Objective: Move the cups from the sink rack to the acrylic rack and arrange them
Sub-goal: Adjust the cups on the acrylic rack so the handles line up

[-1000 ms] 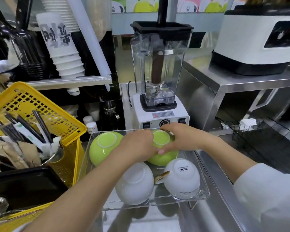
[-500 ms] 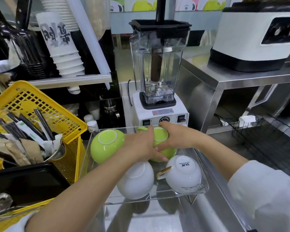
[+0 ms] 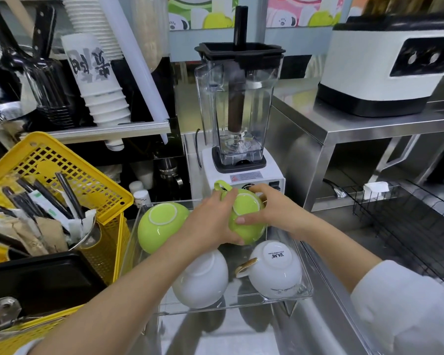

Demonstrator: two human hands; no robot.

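Observation:
A clear acrylic rack (image 3: 280, 298) sits in front of me with cups upside down in it. Both hands hold a green cup (image 3: 246, 211) at the rack's back right, tilted, its handle pointing up and left. My left hand (image 3: 210, 221) grips its left side and my right hand (image 3: 272, 208) curls over its right side. Another green cup (image 3: 159, 226) lies at the back left. Two white cups sit in front: one (image 3: 200, 278) on the left, one with a gold handle (image 3: 274, 270) on the right. The black wire sink rack (image 3: 408, 221) is at the right.
A blender (image 3: 239, 124) stands just behind the acrylic rack. A yellow basket (image 3: 62, 170) with cutlery and a black tray (image 3: 36, 280) are at the left. Stacked paper cups (image 3: 100, 85) hang above. A white machine (image 3: 390, 65) sits on the steel shelf at right.
The green cup in both hands has been lifted and tilted, its handle now showing at the upper left. My hands have shifted slightly back with it.

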